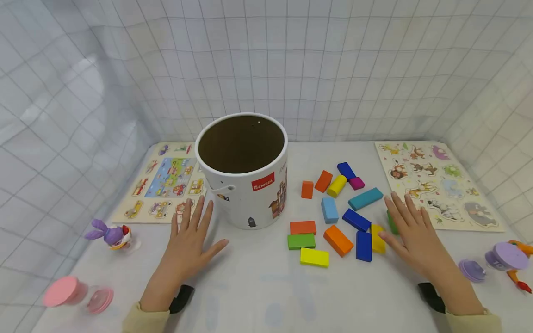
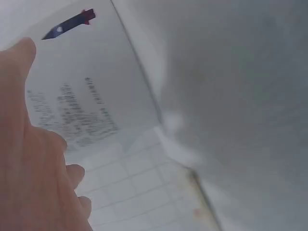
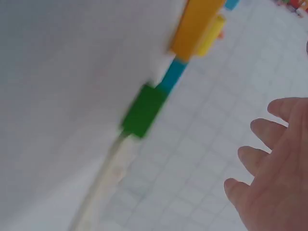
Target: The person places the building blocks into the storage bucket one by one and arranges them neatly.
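Note:
A white bucket [image 1: 239, 201] with printed pictures stands upright left of the middle, its round mouth open and dark inside. Left of it my left hand [image 1: 185, 252] is spread with straight fingers and holds nothing; the bucket's printed side [image 2: 110, 62] shows close by in the left wrist view. Several coloured blocks [image 1: 338, 240] lie loose right of the bucket. My right hand [image 1: 416, 240], fingers spread, holds nothing. Its thumb is near a yellow block [image 1: 377, 238], and it partly hides a green block [image 1: 392, 222], which the right wrist view shows whole. Whether either palm touches the table, I cannot tell.
Wooden picture puzzles lie at the back left [image 1: 125, 212] and back right [image 1: 441, 222]. A purple toy figure [image 1: 112, 235] and pink cup-like pieces [image 1: 66, 291] sit at left. Purple pieces [image 1: 505, 256] and an orange toy [image 1: 520, 280] sit at right. Grid-patterned sheeting [image 1: 333, 69] encloses the table.

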